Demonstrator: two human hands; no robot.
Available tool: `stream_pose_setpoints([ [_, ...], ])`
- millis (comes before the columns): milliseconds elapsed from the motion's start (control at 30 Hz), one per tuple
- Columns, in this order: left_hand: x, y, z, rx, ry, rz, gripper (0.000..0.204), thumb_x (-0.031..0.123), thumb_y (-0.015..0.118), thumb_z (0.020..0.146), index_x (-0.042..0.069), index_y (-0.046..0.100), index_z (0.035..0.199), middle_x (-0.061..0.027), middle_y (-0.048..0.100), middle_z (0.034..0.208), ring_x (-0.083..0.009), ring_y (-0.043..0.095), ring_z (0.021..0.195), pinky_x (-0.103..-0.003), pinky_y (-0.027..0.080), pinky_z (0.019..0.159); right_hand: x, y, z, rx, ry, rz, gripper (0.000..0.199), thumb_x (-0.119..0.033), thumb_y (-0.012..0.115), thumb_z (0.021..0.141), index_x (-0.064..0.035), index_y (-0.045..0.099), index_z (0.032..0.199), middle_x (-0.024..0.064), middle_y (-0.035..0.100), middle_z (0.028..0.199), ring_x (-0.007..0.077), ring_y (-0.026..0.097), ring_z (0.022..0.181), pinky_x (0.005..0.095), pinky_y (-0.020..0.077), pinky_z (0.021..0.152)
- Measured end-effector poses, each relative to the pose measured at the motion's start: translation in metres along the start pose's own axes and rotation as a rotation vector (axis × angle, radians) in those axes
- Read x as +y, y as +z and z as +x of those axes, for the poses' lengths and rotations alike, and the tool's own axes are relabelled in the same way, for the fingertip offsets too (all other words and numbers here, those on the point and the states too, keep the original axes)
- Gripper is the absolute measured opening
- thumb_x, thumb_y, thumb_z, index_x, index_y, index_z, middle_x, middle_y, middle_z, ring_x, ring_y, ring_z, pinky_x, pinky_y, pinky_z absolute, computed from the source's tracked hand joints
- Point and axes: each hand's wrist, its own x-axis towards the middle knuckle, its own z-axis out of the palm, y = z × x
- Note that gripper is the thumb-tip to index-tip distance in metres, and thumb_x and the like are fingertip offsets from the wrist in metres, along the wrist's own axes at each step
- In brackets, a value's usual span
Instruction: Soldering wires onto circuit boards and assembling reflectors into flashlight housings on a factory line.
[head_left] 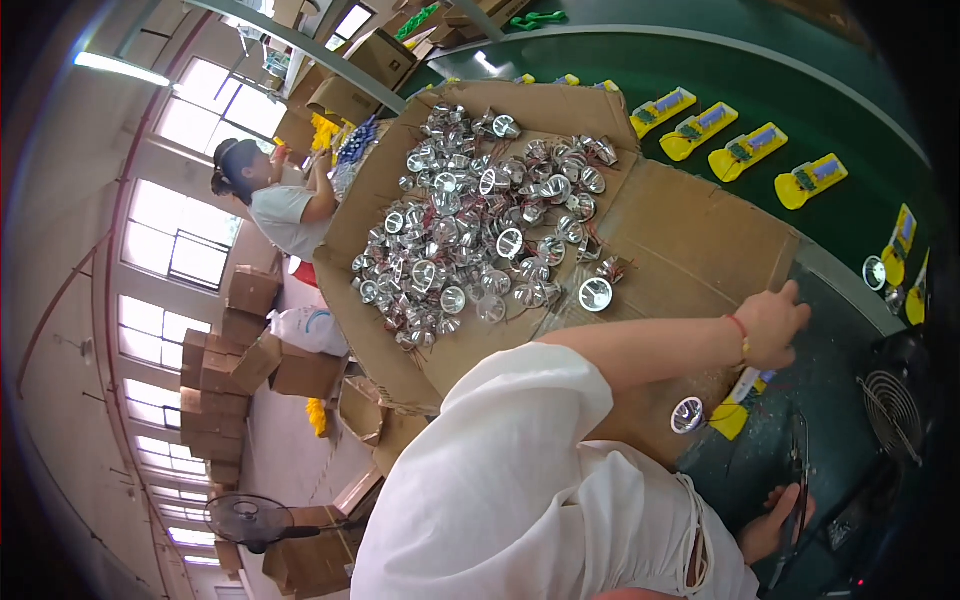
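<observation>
My left hand (775, 325) reaches over the right edge of a cardboard sheet, its fingers apart and nothing visible in them. Just below its wrist lies a yellow plastic housing (732, 416) with a pale cylindrical part and wires. Beside that housing rests a round silver reflector cup (687, 415). At the lower right, my right hand (770, 527) is closed round a slim dark tool (798, 465) pointing away from me; its exact kind is unclear. A large heap of silver reflector cups (480, 225) with thin red wires fills the open cardboard box (690, 225) on my left.
Several yellow housings (748, 152) with circuit boards lie along the green conveyor (640, 60). A round black fan grille (890, 415) stands at the right edge. Across the aisle, a person in a white shirt (285, 212) works near stacked cartons (215, 370) and a standing fan (250, 520).
</observation>
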Motion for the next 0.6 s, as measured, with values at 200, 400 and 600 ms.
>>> stream_pose_setpoints([
  [200, 0.001, -0.007, 0.163, -0.065, 0.064, 0.211, 0.041, 0.030, 0.069, 0.065, 0.018, 0.062, 0.103, -0.0148, 0.052, 0.108, -0.0293, 0.058, 0.094, -0.037, 0.050, 0.076, 0.022, -0.006, 0.002, -0.020, 0.021, 0.002, 0.025, -0.028, 0.057, 0.085, -0.0039, 0.050, 0.088, 0.0054, 0.055, 0.069, 0.0108, 0.047, 0.060, 0.0232, 0.0379, 0.057],
  [400, 0.019, -0.005, 0.268, 0.122, 0.120, 0.324, 0.048, 0.039, 0.058, 0.077, 0.018, 0.053, 0.120, -0.0137, 0.041, 0.128, -0.0306, 0.040, 0.119, -0.040, 0.037, 0.096, 0.023, -0.009, -0.001, 0.082, 0.212, 0.160, 0.027, -0.017, 0.062, 0.078, -0.0004, 0.048, 0.094, 0.0082, 0.056, 0.064, 0.0118, 0.051, 0.055, 0.0214, 0.0395, 0.050],
  [600, -0.049, -0.044, 0.204, 0.237, 0.095, 0.481, 0.040, 0.037, 0.050, 0.082, 0.021, 0.055, 0.118, -0.0091, 0.039, 0.132, -0.0307, 0.037, 0.121, -0.046, 0.032, 0.098, 0.003, -0.002, -0.005, -0.112, 0.124, 0.136, 0.024, -0.017, 0.065, 0.078, 0.0005, 0.052, 0.089, 0.0065, 0.059, 0.066, 0.0104, 0.053, 0.059, 0.0232, 0.0433, 0.058],
])
